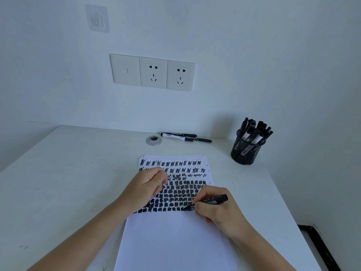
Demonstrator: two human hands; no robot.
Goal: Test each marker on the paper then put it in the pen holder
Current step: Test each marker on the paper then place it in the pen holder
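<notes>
A stack of white paper lies in front of me, its upper half covered with rows of black scribbles and blocks. My right hand grips a black marker, its tip touching the paper at the right end of the lowest row of marks. My left hand rests on the sheet as a loose fist; whether it holds a cap is hidden. Two more black markers lie at the back of the desk. A black mesh pen holder at the back right contains several markers.
The white desk meets a wall with a row of sockets. A round metal cable grommet sits left of the loose markers. The desk's right edge drops off beside a dark floor strip.
</notes>
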